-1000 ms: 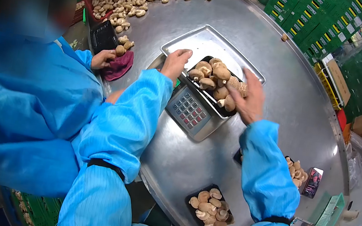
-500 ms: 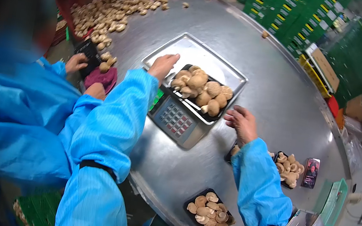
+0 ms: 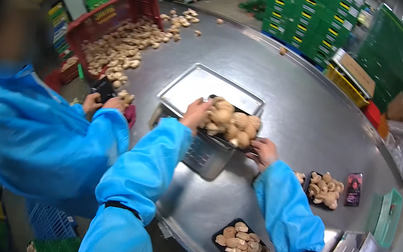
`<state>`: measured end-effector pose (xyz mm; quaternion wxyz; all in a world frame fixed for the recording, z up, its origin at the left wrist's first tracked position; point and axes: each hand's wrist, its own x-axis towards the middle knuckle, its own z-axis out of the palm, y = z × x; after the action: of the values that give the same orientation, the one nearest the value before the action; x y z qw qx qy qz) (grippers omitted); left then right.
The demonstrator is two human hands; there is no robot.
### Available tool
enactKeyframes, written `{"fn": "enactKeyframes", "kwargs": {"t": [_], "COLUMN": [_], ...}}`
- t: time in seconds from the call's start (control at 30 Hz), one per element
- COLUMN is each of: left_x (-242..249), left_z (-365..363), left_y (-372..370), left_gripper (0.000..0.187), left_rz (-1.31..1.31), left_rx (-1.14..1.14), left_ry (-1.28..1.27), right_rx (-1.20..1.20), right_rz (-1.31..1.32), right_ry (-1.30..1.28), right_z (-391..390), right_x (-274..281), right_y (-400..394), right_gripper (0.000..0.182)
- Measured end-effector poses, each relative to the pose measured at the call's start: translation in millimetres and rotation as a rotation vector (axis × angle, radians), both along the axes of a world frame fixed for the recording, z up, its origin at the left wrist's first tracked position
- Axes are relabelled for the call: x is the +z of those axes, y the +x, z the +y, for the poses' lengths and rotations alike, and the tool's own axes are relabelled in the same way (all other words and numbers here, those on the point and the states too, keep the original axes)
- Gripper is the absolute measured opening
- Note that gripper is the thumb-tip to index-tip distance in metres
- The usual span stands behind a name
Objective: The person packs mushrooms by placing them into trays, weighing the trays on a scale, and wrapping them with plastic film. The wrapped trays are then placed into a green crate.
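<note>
A black tray (image 3: 220, 141) heaped with brown mushrooms (image 3: 222, 114) is gripped between my two hands. My left hand (image 3: 196, 115) holds its left end, with the fingertips partly behind the mushrooms. At the opposite end, my right hand (image 3: 264, 151) has its fingers on the tray's right corner. Behind and below the tray is a scale with a shiny metal pan (image 3: 186, 90). The tray hangs over the pan's near edge and covers part of the scale's keypad (image 3: 201, 153).
A tipped red crate (image 3: 81, 30) spills mushrooms at the far left. Beside me, a co-worker in blue sleeves (image 3: 50, 129) holds a dark object. Filled trays stand near the front (image 3: 241, 244) and right (image 3: 325, 190), by a dark pink box (image 3: 353, 189). Green crates (image 3: 309, 17) are stacked beyond.
Both hands have closed on the mushroom tray, which has come off the scale pan towards me. The camera view has shifted. The co-worker's hands have come together around the dark object.
</note>
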<state>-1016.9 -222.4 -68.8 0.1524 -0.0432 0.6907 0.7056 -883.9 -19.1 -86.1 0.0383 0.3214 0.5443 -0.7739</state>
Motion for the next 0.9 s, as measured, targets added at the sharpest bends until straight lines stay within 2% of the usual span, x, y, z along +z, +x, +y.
{"fn": "enactKeyframes", "kwargs": {"t": [0.07,0.13,0.23,0.27,0.3,0.33,0.37,0.4,0.47,0.53,0.57,0.6,0.63,0.67,0.7,0.77,0.8,0.83,0.87,0.9], "left_x": [30,56,76,103,97,73,72,84,104,84,69,76,70,74,86,88,98,87,41,-1], "left_z": [13,36,73,96,115,136,162,180,227,274,298,318,341,361,375,407,420,438,465,477], "left_y": [27,57,101,136,148,151,178,208,277,324,348,382,414,449,485,538,563,581,601,613], "left_gripper": [0.068,0.06,0.039,0.036,0.033,0.038,0.04,0.042,0.05,0.054,0.057,0.059,0.036,0.037,0.037,0.036,0.032,0.029,0.031,0.029], "left_rz": [0.025,0.006,-0.009,-0.057,-0.076,-0.112,-0.092,-0.058,-0.261,-0.3,-0.237,-0.259,-0.221,-0.227,-0.22,-0.28,-0.341,-0.443,-0.488,0.464], "left_rx": [-0.082,-0.12,-0.409,-0.472,-0.629,-0.595,-0.671,-0.714,-0.863,-0.906,-0.957,-0.969,-0.994,-0.927,-0.941,-1.084,-1.146,-1.205,-1.077,-1.113], "left_ry": [-0.029,-0.054,0.003,0.103,0.249,0.367,0.331,0.287,0.383,0.366,0.356,0.33,0.311,0.212,0.231,0.308,0.203,0.251,0.236,-0.062], "right_rx": [0.015,0.01,0.005,-0.179,-0.202,-0.235,-0.269,-0.307,-0.386,-0.439,-0.458,-0.489,-0.513,-0.5,-0.482,-0.479,-0.448,-0.499,-0.469,-0.335], "right_rz": [0.064,0.165,0.137,0.152,0.075,0.159,0.187,0.143,0.092,0.071,0.054,0.042,0.012,-0.014,-0.037,-0.052,-0.169,-0.159,-0.138,-0.156], "right_ry": [0.032,-0.029,0.211,0.251,0.313,0.311,0.2,0.209,0.342,0.398,0.393,0.405,0.413,0.428,0.47,0.51,0.575,0.557,0.504,0.466], "right_z": [17,44,80,93,107,130,143,164,202,241,255,271,290,309,330,365,381,390,402,419], "right_x": [6,4,41,32,46,38,60,57,76,78,89,94,99,102,101,97,97,95,92,90], "right_y": [22,48,110,137,169,197,236,272,350,427,462,497,530,563,594,652,677,697,715,732], "right_gripper": [0.026,0.024,0.027,0.025,0.022,0.02,0.02,0.022,0.024,0.022,0.021,0.018,0.016,0.015,0.015,0.016,0.017,0.019,0.02,0.025]}}
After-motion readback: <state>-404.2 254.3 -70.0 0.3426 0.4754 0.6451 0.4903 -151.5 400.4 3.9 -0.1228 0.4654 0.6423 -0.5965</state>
